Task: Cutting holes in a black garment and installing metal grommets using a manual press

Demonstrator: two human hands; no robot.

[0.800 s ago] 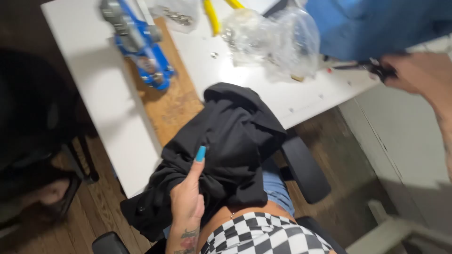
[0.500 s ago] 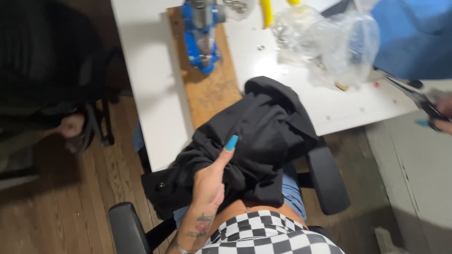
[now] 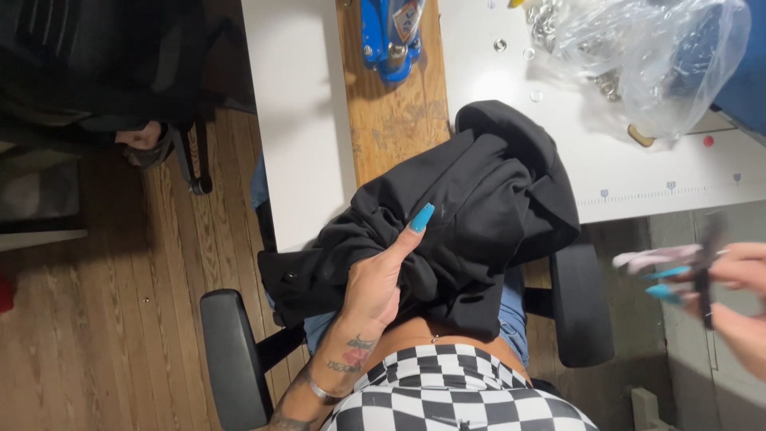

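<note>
We see the left hand [image 3: 375, 283] gripping the black garment [image 3: 471, 207], fingers buried in its folds; it is bunched over the lap and the white surface's [image 3: 299, 120] edge. The right hand [image 3: 730, 299], well apart, pinches blurred dark scissors [image 3: 706, 267].

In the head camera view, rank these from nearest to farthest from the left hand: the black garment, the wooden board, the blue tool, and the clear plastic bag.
Measured from the left hand:
1. Black garment: gripped by that hand, bunched on the lap and table edge.
2. Wooden board: on the white table, just above the garment.
3. Blue tool: at the board's far end, top edge of view.
4. Clear plastic bag: top right on the table.
</note>
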